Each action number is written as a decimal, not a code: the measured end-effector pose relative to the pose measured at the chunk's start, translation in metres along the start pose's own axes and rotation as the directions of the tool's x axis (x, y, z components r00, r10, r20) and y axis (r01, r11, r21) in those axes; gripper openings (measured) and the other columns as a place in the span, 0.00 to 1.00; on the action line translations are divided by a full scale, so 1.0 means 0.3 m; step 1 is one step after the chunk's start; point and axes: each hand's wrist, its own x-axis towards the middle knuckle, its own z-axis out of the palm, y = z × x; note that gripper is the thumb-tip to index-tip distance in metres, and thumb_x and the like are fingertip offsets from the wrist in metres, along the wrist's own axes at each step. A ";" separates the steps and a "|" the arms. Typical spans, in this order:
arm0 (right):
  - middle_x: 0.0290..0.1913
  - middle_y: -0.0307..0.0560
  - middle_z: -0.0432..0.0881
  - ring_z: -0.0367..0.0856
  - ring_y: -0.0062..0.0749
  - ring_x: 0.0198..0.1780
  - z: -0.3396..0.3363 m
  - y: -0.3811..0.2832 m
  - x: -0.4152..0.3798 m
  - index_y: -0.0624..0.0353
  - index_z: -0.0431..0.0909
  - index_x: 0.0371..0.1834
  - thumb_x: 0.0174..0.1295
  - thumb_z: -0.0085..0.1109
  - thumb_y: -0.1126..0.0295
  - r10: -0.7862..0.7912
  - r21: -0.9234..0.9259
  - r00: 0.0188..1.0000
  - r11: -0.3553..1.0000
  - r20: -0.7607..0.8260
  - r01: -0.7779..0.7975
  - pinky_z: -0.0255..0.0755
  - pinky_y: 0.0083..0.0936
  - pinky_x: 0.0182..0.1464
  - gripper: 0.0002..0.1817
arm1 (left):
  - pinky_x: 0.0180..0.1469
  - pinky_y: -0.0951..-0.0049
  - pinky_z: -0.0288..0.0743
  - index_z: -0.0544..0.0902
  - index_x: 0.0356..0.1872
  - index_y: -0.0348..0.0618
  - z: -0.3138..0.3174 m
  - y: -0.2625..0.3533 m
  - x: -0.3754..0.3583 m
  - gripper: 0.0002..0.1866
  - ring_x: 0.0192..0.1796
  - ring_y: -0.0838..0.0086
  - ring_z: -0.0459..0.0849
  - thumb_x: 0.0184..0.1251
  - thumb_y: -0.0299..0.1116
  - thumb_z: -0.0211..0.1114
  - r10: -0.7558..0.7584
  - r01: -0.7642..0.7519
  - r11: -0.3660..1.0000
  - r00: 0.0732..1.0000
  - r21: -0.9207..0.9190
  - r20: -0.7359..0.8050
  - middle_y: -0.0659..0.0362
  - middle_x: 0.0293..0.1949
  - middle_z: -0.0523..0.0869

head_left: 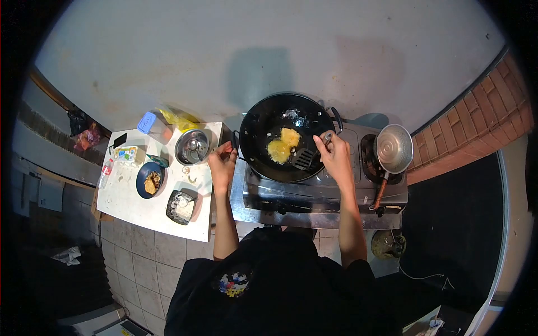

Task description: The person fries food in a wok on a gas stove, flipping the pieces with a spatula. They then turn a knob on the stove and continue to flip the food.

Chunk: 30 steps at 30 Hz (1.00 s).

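Observation:
A black wok (260, 120) sits on the stove with two golden frying pieces of food (283, 144) in its oil. My right hand (336, 157) is closed round the handle of a slotted spatula (303, 159). The spatula's dark blade is inside the wok, just right of the food. At the wok's left side, my left hand (223, 163) has its fingers closed at the black loop handle (235, 139). Its fingertips are partly hidden there.
A saucepan (394, 148) stands on the right burner, handle toward me. On the white table (126, 193) at left are a steel bowl (192, 147), a blue bowl with fried food (140, 182), and a dark square dish of white powder (182, 207). A gas cylinder (386, 245) stands below right.

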 end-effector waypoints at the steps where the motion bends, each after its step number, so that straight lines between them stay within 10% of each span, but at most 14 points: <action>1: 0.15 0.51 0.65 0.56 0.32 0.17 0.000 0.004 0.011 0.66 0.70 0.24 0.62 0.62 0.67 0.004 -0.007 1.000 1.000 0.017 -0.004 0.58 0.30 0.22 0.16 | 0.48 0.76 0.76 0.81 0.47 0.25 0.000 -0.001 0.003 0.15 0.41 0.75 0.84 0.58 0.20 0.65 0.002 -0.002 1.000 1.000 -0.001 0.004 0.51 0.39 0.86; 30: 0.24 0.44 0.80 0.74 0.18 0.17 0.132 0.131 -0.068 0.67 0.74 0.30 0.67 0.55 0.71 0.202 0.390 0.967 0.912 -0.156 -0.127 0.67 0.17 0.19 0.10 | 0.47 0.73 0.79 0.82 0.46 0.27 -0.008 0.002 0.025 0.16 0.41 0.69 0.87 0.55 0.21 0.68 0.013 -0.014 0.998 1.000 0.057 0.005 0.47 0.39 0.87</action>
